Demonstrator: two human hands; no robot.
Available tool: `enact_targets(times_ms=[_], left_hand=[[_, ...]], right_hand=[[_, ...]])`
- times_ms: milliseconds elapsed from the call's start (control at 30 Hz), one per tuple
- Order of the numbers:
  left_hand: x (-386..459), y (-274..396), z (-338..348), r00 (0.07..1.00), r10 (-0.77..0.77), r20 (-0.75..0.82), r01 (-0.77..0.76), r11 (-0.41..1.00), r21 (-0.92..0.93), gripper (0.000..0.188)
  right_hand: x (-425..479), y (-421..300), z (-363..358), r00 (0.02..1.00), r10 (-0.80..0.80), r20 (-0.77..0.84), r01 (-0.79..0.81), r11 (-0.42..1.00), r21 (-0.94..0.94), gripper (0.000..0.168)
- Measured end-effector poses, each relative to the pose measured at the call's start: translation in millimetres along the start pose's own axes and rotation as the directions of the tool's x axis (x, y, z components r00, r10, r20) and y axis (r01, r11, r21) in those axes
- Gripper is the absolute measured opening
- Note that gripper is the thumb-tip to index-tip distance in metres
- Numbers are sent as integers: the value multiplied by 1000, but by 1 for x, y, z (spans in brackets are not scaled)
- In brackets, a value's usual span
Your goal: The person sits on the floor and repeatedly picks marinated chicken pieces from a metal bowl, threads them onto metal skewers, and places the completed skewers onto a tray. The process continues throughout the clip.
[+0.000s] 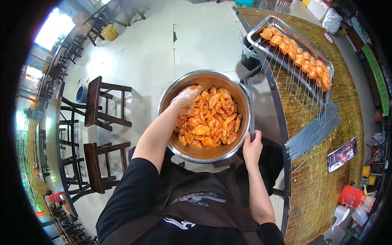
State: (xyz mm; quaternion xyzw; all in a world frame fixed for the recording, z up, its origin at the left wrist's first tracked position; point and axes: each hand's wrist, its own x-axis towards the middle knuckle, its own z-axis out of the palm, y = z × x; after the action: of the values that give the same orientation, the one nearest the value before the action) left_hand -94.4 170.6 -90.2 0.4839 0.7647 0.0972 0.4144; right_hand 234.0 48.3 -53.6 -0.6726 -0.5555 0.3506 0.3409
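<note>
A large steel bowl full of marinated chicken wings stands before me. My left hand, in a clear plastic glove, reaches inside at the bowl's upper left, touching the wings; its fingers are partly hidden, so its grip cannot be told. Beside the bowl's right rim, my bare right hand is closed on metal skewers, which point away from me. On the table at right, a steel tray bears a row of skewered wings, their skewer ends jutting over its near side.
A bundle of bare metal skewers lies on the wooden table, near a phone and a red container of sticks. Dark wooden stools stand at left. A black bin is below the tray.
</note>
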Motion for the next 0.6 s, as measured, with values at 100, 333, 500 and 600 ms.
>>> enact_targets(times_ms=[100,333,500,600], left_hand=[[52,-3,27,991,-121,64,124,991,-48,61],[40,97,48,882,54,467,-47,999,-27,61],[9,138,84,781,55,621,-419,785,457,63],[-38,141,90,734,81,674,-593,561,578,64]], right_hand=[[10,3,0,1000,-12,26,12,1000,5,30],[27,23,-3,968,146,206,-192,956,224,31],[28,27,3,984,95,149,-124,971,204,32],[26,27,6,986,98,138,-124,974,189,32]])
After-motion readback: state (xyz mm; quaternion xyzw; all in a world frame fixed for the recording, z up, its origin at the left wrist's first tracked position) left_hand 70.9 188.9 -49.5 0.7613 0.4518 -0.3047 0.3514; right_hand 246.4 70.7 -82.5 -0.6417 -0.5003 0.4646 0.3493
